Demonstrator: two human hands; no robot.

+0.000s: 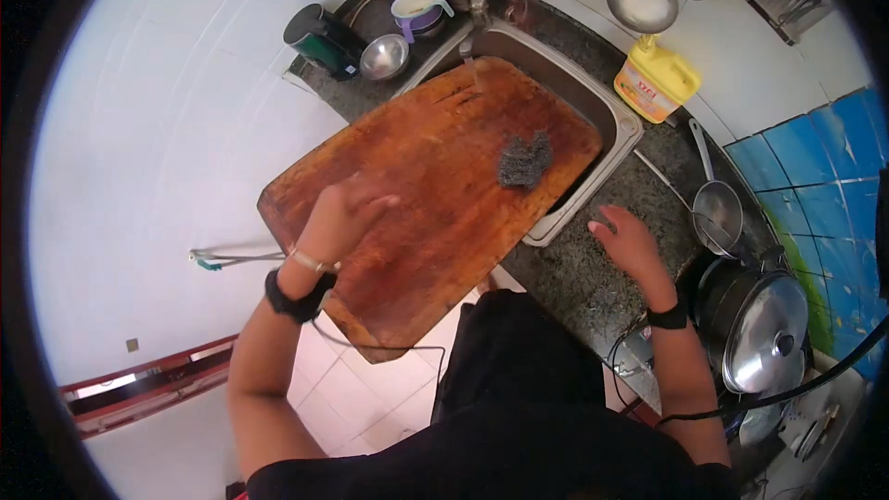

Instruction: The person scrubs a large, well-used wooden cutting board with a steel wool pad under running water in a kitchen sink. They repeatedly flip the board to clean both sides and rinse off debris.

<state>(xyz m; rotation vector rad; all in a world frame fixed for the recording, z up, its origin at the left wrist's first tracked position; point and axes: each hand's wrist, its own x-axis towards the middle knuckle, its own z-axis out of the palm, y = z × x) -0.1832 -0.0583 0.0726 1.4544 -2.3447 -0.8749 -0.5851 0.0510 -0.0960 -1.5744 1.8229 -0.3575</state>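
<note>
A large wet-looking wooden cutting board lies slantwise over a steel-rimmed sink, its near left end jutting past the counter above the floor. On the board's right part sits a dark grey scouring pad. My left hand is over the board's left part with its fingers apart and nothing in it; whether it touches the wood I cannot tell. To the right of the sink, my right hand is above the stone counter, empty, with its fingers spread. A faucet stands at the board's far edge.
A yellow detergent jug stands behind the sink. At right are a long-handled strainer and a lidded pot. Far left on the counter are a dark green kettle, a metal bowl and cups. Ladles hang above.
</note>
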